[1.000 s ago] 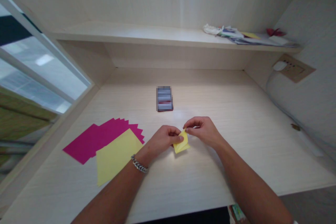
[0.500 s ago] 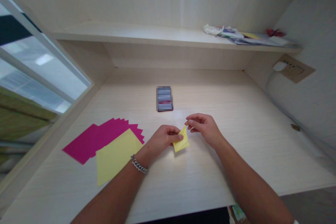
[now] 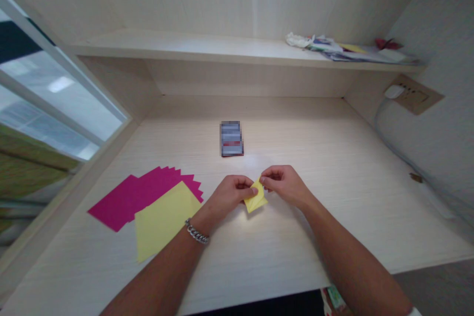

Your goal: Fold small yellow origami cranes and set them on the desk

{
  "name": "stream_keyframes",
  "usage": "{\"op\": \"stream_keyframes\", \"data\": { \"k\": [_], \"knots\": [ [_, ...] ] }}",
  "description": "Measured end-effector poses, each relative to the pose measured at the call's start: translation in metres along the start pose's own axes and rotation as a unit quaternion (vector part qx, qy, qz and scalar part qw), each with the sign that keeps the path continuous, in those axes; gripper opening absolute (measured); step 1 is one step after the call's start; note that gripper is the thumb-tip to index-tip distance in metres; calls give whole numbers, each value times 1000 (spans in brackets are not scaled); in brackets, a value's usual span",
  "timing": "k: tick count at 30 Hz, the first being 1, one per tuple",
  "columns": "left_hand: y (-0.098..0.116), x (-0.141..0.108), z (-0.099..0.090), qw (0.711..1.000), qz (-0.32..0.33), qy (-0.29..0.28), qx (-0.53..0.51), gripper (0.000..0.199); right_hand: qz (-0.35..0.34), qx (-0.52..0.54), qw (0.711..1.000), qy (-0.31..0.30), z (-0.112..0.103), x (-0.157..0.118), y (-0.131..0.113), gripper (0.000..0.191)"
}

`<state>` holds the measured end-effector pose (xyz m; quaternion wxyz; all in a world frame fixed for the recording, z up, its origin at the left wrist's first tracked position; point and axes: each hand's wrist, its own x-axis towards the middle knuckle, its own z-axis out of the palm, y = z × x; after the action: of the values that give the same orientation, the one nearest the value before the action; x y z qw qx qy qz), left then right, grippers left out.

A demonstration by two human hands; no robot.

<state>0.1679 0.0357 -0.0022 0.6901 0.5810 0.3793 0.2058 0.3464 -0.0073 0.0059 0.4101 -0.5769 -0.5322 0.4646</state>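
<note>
A small folded piece of yellow paper is held just above or on the desk, in the middle of the head view. My left hand pinches its left side, the thumb lying on top. At the paper's upper corner, my right hand has thumb and fingers closed on the tip. Left of my left hand lies a flat yellow sheet, partly under my forearm. It overlaps a fanned stack of magenta sheets.
A phone-sized object, its face blurred, lies on the desk beyond my hands. Papers sit on the shelf above. A white plug and cable run from the wall socket at right. A window is at left.
My right hand has come down slightly and closed its fingers on the upper corner of the folded paper. My left hand keeps its grip in nearly the same place.
</note>
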Motion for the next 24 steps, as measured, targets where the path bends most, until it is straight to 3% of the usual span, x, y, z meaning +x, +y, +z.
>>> {"op": "stream_keyframes", "data": {
  "k": [7, 14, 20, 24],
  "knots": [
    [0, 0, 1, 1000, 3, 9, 15, 15, -13, -40, 999, -2, -1, 1, -1, 14],
    [6, -2, 3, 999, 17, 15, 25, 14, -23, 12, 1000, -11, 0, 1, -1, 12],
    [8, -4, 2, 999, 22, 13, 35, 14, -39, -17, 998, 40, 4, 1, -2, 11],
    [7, -4, 3, 999, 17, 7, 39, 14, -28, -5, 999, 42, 5, 1, -3, 11]
  ]
}}
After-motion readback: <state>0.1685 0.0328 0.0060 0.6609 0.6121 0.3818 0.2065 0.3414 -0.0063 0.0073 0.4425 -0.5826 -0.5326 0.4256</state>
